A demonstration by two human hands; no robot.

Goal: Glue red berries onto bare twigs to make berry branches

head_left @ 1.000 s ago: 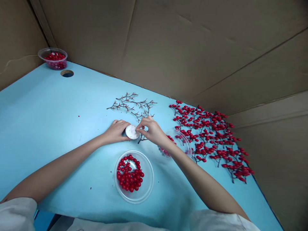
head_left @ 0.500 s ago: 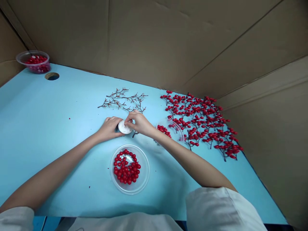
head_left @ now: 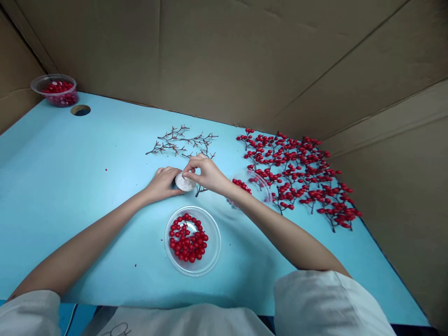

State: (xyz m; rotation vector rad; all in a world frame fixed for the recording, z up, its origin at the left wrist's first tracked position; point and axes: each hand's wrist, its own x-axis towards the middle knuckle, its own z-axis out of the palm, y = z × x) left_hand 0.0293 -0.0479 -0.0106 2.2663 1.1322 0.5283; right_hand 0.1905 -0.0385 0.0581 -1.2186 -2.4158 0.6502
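My left hand (head_left: 163,185) is wrapped round the side of a small round container with a white top (head_left: 185,182), holding it on the blue table. Over that white top, my right hand (head_left: 206,174) is closed in a pinch; whatever its fingertips hold is too small to make out. Bare brown twigs (head_left: 171,147) lie just beyond both hands. Nearer my body stands a clear round bowl (head_left: 215,242) with red berries (head_left: 189,245) inside. Another clear bowl (head_left: 264,184) with red berries (head_left: 241,185) is partly behind my right forearm.
Many berry-covered branches (head_left: 297,172) spread over the right side of the table (head_left: 105,224). A clear tub (head_left: 61,95) of red berries stands at the far left corner, beside a round hole (head_left: 80,110). Cardboard walls (head_left: 217,60) enclose the back and right.
The view has shifted slightly, so everything appears a little to the right and higher. Both hands remain at the white-topped container, with the right fingertips still over its top.
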